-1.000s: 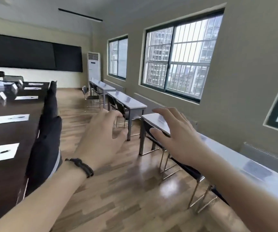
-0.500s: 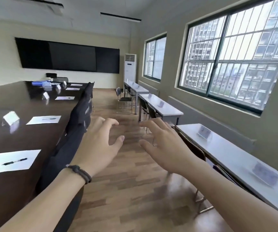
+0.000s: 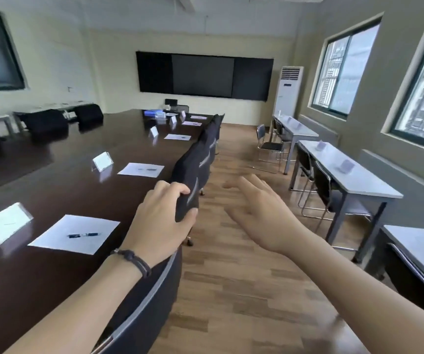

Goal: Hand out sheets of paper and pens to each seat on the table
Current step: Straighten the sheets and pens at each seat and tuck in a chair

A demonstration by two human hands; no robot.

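Left hand (image 3: 161, 221) grips a chair (image 3: 195, 162), right hand (image 3: 259, 215) spread empty; paper (image 3: 75, 235) (light, floppy) lifts best by an edge.

No legible text anywhere.

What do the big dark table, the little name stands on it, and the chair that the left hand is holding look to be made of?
Big table: probably dark varnished wood or veneer; its glossy top mirrors the stands and chairs.
Name stands: apparently clear acrylic holding white cards; the edges look transparent.
Chair gripped by the left hand: black matte covering, fabric or leatherette, too blurred to tell.
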